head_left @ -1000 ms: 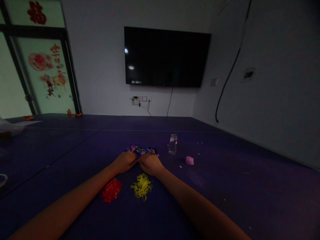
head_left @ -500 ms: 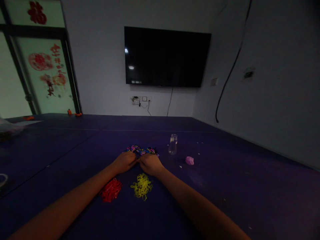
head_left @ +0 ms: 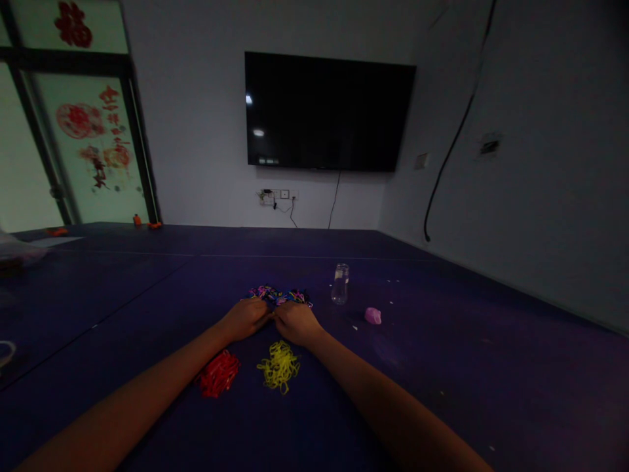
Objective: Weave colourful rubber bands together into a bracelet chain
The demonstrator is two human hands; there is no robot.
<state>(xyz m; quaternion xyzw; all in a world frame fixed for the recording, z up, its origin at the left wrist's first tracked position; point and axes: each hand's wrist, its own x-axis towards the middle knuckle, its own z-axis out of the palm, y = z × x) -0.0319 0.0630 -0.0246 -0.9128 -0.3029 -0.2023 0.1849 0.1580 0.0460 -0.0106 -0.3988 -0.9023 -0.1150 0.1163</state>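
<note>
My left hand (head_left: 246, 319) and my right hand (head_left: 296, 322) meet at the near edge of a pile of mixed-colour bands (head_left: 280, 296), mostly blue, pink and black. Both hands have their fingers closed, and their fingertips are close together. Whatever lies between the fingers is too small and dark to make out. A heap of red bands (head_left: 219, 374) lies beside my left forearm. Nearer to me than my hands, a heap of yellow bands (head_left: 279, 367) sits on the dark blue surface (head_left: 246, 432).
An upright clear bottle (head_left: 340, 284) stands to the right of the mixed pile, with a pink lump (head_left: 373, 316) nearer and further right. White scraps dot the surface. At the left edge are a plastic bag (head_left: 19, 249) and part of a round object (head_left: 6, 353).
</note>
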